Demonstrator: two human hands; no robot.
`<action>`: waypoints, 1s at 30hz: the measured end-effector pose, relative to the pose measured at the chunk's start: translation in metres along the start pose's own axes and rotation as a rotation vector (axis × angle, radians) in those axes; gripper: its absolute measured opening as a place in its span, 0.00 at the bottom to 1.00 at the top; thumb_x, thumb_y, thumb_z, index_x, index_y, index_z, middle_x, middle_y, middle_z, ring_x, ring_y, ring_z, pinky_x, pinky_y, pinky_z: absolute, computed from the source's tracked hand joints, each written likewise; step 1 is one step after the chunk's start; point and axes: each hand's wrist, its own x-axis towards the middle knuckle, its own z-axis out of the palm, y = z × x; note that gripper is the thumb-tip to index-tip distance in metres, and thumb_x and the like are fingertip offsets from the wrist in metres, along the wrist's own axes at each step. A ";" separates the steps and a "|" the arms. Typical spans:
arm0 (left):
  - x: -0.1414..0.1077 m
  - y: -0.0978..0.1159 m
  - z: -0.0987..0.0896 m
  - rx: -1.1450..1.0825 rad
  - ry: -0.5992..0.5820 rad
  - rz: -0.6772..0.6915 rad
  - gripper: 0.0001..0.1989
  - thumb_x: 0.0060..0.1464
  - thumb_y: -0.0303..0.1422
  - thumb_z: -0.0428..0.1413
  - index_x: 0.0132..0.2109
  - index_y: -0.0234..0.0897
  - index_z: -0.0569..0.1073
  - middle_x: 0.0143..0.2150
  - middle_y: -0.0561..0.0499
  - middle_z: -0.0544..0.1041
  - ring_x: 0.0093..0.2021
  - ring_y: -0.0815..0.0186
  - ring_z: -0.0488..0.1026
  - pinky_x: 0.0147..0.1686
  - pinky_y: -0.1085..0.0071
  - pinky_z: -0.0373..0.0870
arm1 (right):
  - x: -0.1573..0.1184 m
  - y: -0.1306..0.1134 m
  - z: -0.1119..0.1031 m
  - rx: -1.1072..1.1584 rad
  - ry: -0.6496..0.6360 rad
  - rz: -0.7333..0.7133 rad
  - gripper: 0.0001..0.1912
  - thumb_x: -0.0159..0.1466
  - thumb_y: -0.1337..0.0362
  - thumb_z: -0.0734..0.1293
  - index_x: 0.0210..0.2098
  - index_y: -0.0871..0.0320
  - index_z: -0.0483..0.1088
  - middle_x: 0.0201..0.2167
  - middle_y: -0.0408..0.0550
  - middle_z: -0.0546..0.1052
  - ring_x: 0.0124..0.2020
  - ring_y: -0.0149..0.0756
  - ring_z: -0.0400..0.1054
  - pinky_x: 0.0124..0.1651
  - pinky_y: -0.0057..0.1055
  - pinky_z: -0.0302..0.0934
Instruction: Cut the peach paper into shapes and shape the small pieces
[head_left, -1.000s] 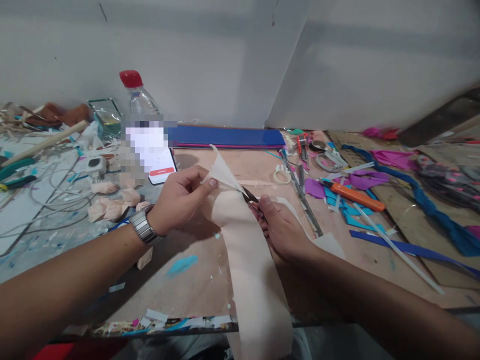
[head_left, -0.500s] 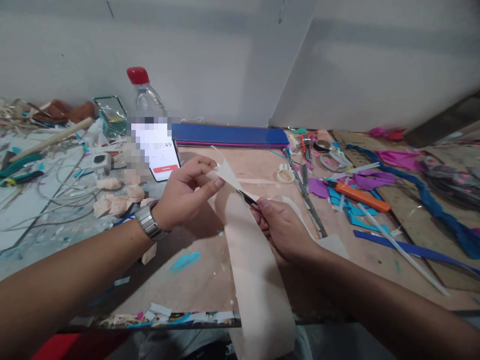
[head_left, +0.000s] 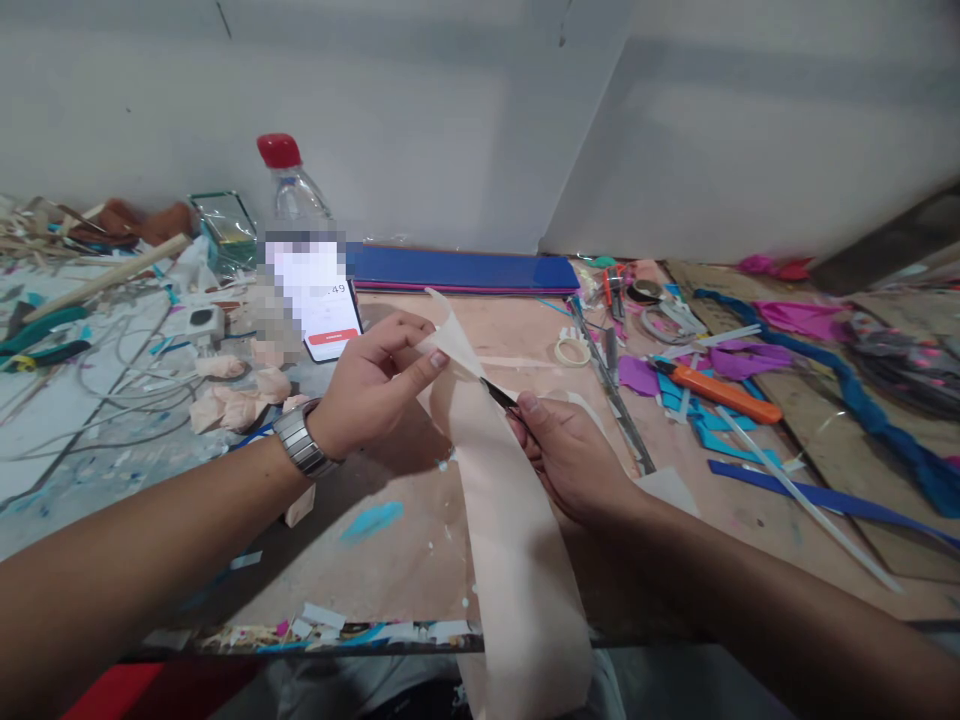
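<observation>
My left hand (head_left: pixel 386 385), with a metal watch (head_left: pixel 304 440) on its wrist, pinches the upper end of a long cream paper strip (head_left: pixel 517 560) between thumb and fingers. The strip runs down past the table's front edge toward my lap. My right hand (head_left: pixel 574 450) is closed around a pair of scissors (head_left: pixel 499 393); their dark blades lie at the strip's edge just below the pinched end. The handles are hidden inside my fingers. Under my right hand, another pale sheet (head_left: pixel 667 490) lies on the table.
A lit phone (head_left: pixel 322 300) leans against a red-capped bottle (head_left: pixel 289 180). Blue sheets (head_left: pixel 465 265) lie along the wall. To the right are a tape roll (head_left: pixel 572 351), an orange cutter (head_left: pixel 720 390), a metal ruler (head_left: pixel 611 400) and coloured scraps. Green-handled pliers (head_left: pixel 45 335) and cables lie left.
The scissors' blades have shifted slightly against the paper, and its upper flap has lifted and curled a little. Both hands stay in nearly the same place.
</observation>
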 end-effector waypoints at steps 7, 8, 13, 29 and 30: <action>-0.001 0.001 0.001 0.022 0.001 -0.003 0.13 0.62 0.42 0.61 0.33 0.38 0.77 0.43 0.46 0.78 0.44 0.62 0.74 0.46 0.61 0.72 | 0.000 0.003 -0.001 0.107 0.000 0.037 0.28 0.64 0.37 0.66 0.24 0.55 0.64 0.18 0.42 0.65 0.18 0.29 0.56 0.21 0.27 0.50; -0.001 0.001 0.001 0.025 0.000 -0.004 0.13 0.62 0.42 0.61 0.33 0.38 0.77 0.42 0.46 0.78 0.43 0.62 0.74 0.46 0.62 0.71 | 0.001 0.004 -0.002 0.127 -0.003 0.035 0.29 0.63 0.36 0.67 0.24 0.55 0.64 0.18 0.41 0.65 0.18 0.28 0.55 0.21 0.27 0.50; -0.003 0.003 0.000 0.055 -0.023 0.021 0.12 0.62 0.40 0.61 0.33 0.38 0.76 0.42 0.46 0.78 0.44 0.61 0.74 0.48 0.61 0.70 | 0.003 0.008 -0.004 0.142 -0.017 0.026 0.31 0.60 0.34 0.68 0.28 0.57 0.67 0.20 0.42 0.68 0.18 0.27 0.56 0.21 0.26 0.50; -0.003 0.004 0.002 0.037 -0.046 0.019 0.14 0.61 0.44 0.61 0.35 0.38 0.77 0.39 0.46 0.78 0.41 0.61 0.72 0.44 0.62 0.70 | 0.009 0.003 -0.006 -0.065 -0.018 -0.093 0.31 0.60 0.32 0.67 0.26 0.56 0.69 0.19 0.44 0.67 0.24 0.34 0.62 0.25 0.29 0.51; -0.002 0.004 0.002 0.036 -0.046 0.019 0.14 0.61 0.44 0.60 0.34 0.38 0.77 0.39 0.46 0.78 0.40 0.61 0.72 0.44 0.62 0.70 | 0.009 0.003 -0.006 -0.068 -0.017 -0.093 0.31 0.61 0.32 0.67 0.26 0.56 0.69 0.18 0.44 0.67 0.24 0.34 0.62 0.25 0.29 0.51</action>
